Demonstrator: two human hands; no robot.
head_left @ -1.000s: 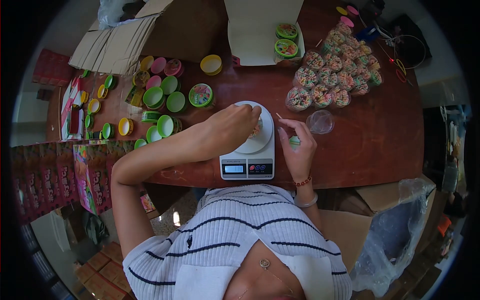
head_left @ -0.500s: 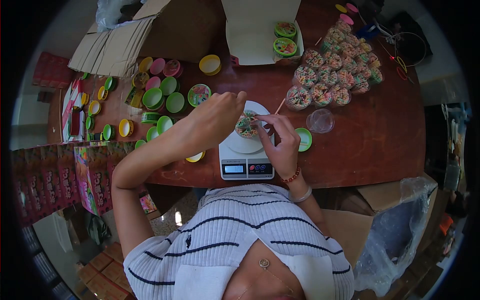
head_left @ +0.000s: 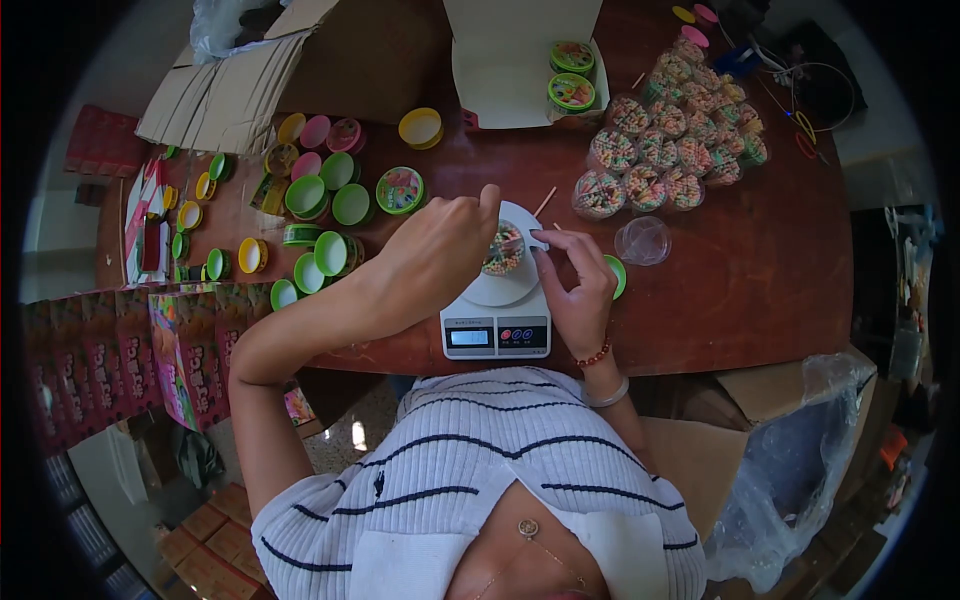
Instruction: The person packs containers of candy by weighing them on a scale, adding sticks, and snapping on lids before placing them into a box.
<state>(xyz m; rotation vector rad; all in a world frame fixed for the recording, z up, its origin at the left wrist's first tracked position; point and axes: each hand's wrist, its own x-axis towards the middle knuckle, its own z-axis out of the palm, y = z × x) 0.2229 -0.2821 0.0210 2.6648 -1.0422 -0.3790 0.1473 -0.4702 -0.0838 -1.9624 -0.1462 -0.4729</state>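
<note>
Resting on the scale (head_left: 495,300), the bead-filled cup (head_left: 503,250) was pinched by the left hand (head_left: 435,255) and right hand (head_left: 580,285), so beads could have been spilled by tilting.

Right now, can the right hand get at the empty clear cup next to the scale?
Probably yes. The right hand sits at the scale's right edge, and the empty clear cup stands just past it on bare table. Only a green lid lies near that path, low and off to the side.
</note>
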